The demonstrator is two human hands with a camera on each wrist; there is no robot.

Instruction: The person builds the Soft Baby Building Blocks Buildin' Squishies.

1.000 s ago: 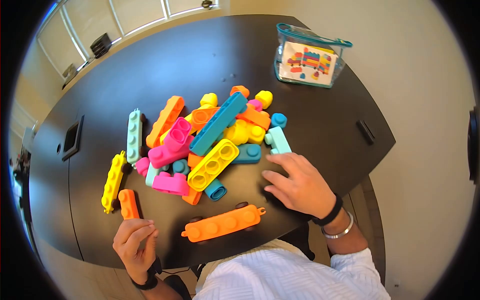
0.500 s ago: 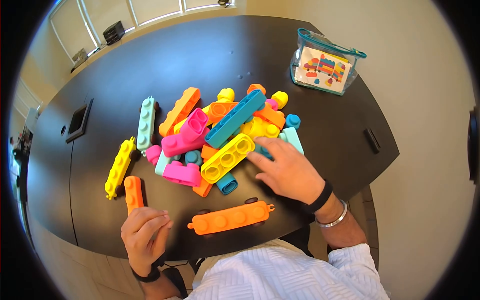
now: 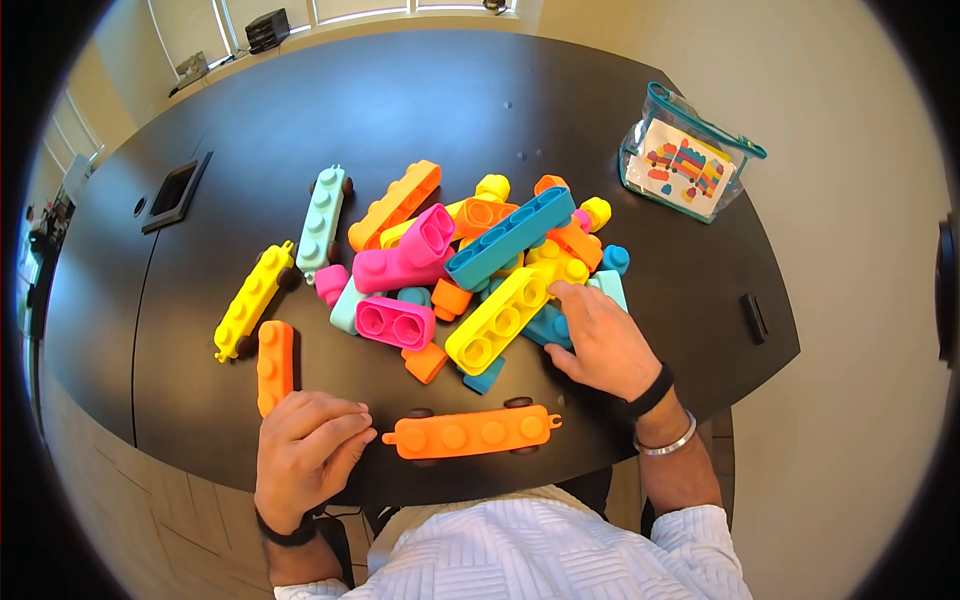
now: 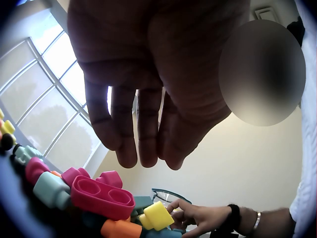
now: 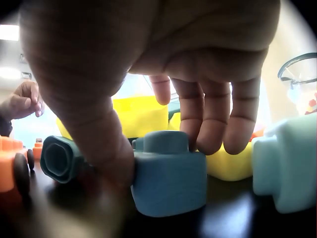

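Note:
My right hand [image 3: 605, 345] is over the near right of a pile of building blocks. Its thumb and fingers pinch a blue block [image 5: 168, 183] from two sides; in the right wrist view the thumb lies along the left face, with fingertips at the far side. The index finger reaches the end of a long yellow block [image 3: 498, 322]. My left hand [image 3: 312, 450] hovers at the table's near edge, fingers loosely bent and holding nothing. It is between an orange block [image 3: 275, 365] and an orange wheeled base [image 3: 473, 433].
Yellow [image 3: 255, 300] and mint [image 3: 320, 222] wheeled bases stand left of the pile. A pink block [image 3: 395, 323] lies with its hollows showing. A clear zip bag [image 3: 690, 160] stands far right, near a black object [image 3: 754, 318]. A socket box [image 3: 178, 192] is set into the table.
My right hand moved left into the pile and took hold of the blue block. The front pink block tipped over, and blocks near it shifted. My left hand stays near the table edge; the view shifted.

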